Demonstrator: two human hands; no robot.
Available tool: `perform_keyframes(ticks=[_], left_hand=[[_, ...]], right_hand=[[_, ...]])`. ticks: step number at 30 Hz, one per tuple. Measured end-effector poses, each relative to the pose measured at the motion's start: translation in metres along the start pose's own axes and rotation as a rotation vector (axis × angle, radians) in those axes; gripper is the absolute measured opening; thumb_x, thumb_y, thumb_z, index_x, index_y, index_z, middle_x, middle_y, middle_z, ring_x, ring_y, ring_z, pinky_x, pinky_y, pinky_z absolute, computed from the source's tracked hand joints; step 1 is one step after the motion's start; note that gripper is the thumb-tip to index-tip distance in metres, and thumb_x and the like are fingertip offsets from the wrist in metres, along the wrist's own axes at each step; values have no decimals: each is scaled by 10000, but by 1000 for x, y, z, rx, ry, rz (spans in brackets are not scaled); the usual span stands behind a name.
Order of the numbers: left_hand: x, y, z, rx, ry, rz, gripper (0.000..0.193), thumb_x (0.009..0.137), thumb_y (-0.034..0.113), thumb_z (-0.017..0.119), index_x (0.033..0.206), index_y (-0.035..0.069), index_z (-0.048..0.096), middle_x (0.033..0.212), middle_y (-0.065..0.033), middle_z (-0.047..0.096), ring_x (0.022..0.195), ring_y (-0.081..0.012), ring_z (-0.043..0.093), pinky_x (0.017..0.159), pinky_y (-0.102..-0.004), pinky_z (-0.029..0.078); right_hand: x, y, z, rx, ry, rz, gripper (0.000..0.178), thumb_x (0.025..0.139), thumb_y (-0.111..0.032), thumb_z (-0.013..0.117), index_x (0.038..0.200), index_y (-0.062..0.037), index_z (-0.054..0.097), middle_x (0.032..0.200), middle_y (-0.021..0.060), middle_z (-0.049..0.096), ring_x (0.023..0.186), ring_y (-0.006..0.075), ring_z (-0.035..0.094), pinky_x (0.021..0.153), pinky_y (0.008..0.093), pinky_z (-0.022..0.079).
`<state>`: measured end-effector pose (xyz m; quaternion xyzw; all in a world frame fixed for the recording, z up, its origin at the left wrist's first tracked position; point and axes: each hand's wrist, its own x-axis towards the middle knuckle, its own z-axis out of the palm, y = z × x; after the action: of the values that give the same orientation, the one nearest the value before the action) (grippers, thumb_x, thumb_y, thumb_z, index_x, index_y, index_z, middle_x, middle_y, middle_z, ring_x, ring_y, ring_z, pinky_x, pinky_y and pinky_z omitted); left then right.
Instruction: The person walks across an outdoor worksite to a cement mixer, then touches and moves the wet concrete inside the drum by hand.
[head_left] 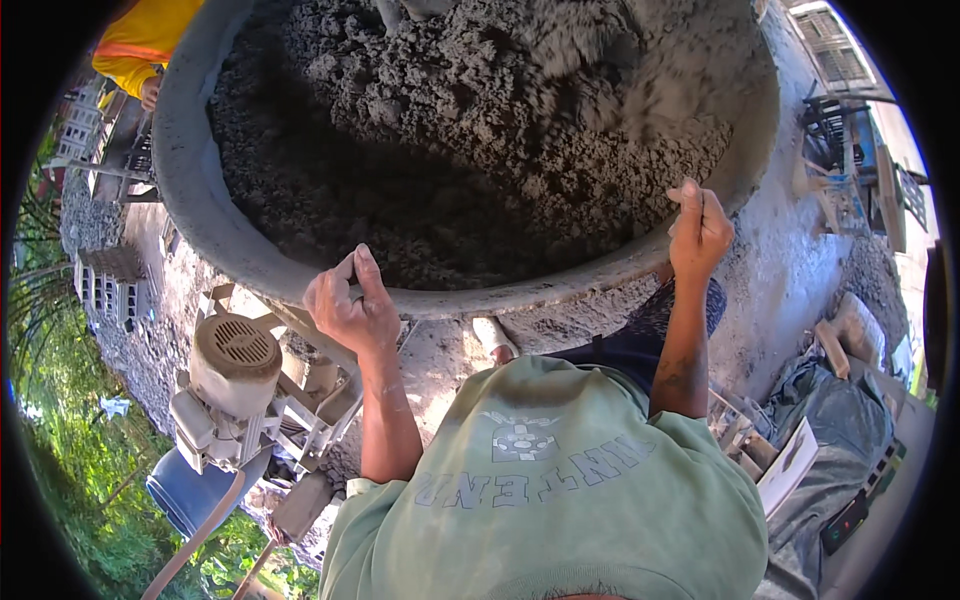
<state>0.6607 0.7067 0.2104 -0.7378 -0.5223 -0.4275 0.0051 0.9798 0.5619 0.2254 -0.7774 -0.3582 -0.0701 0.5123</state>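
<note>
A wide, round concrete mixer drum (182, 170) fills the upper part of the view. Grey, crumbly concrete mix (420, 110) lies in it, blurred by motion at the upper right and in deep shade at the left. My left hand (352, 305) is at the near rim, left of the middle, its thumb and curled fingers drawn together. Farther right, my right hand (700, 235) is raised over the near right rim in a pinch. Anything in either hand's fingertips is too small to make out. Grey dust coats the fingers.
A dusty motor (236, 365) on a metal frame stands below the drum at the left, beside a blue barrel (200, 490). Another person's yellow sleeve (140, 50) shows at the far left rim. Dark tarpaulin (835, 420) and wood scraps lie at the right; hollow blocks (108, 290) stand left.
</note>
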Motion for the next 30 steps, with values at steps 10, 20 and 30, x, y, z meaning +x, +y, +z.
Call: perform_keyframes(ticks=[10,20,30], left_hand=[[12,11,-5,35,-116,1,113,805,211,709,794,99,710,741,-22,680,722,-228,607,744,-348,438],[149,-22,124,204,-958,434,353,826,162,599,1179,158,607,1151,-118,599,1095,-317,561,907,-464,456],[145,-57,287,425,-990,560,431,833,122,559,1260,174,530,1310,-64,517,1224,-293,476,969,-535,411]], right_hand=[[5,2,-7,147,-88,-3,515,987,-332,476,616,7,585,460,32,473,404,102,417,416,287,309],[77,-40,147,-262,-1158,-728,193,837,-238,589,903,-112,720,876,91,692,840,279,661,747,413,531],[-30,15,294,-372,-1518,-1137,146,759,-140,623,899,-105,645,920,94,664,948,276,638,792,447,489]])
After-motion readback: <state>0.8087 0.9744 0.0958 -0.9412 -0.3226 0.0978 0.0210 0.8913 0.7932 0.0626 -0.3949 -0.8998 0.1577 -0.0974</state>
